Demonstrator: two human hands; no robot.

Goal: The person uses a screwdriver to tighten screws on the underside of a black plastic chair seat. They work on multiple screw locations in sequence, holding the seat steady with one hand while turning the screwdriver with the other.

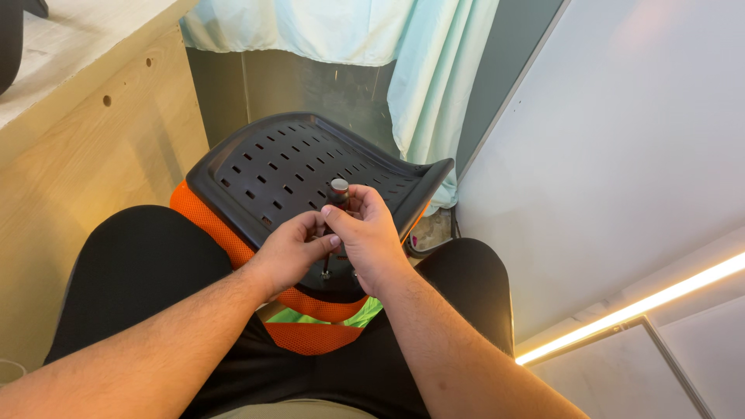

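right now both of my hands are bunched together over the black slotted chair shell (pixel 287 167) that lies across my lap. my right hand (pixel 371 237) is curled shut around a screwdriver (pixel 335 203), fingers wrapped over the upper part of its handle, so only the round grey-and-red cap shows above my fingertips. the tool's long axis runs nearly upright, leaning a little away from me at the top; the cap points up toward the camera and the thin metal shaft points down, coming out below my fingers and meeting the dark shell just under them. my left hand (pixel 291 250) is half closed, thumb and forefinger pinched in against the lower handle, touching the right hand's fingers. i cannot tell what the tip sits in, since my fingers hide most of that spot. beneath the shell, just below my wrists, an orange mesh panel (pixel 310 335) shows with a strip of green under it. beyond my fingertips a pale green curtain (pixel 434 70) hangs down, and a wooden panel (pixel 85 155) stands off to the left of my left hand.
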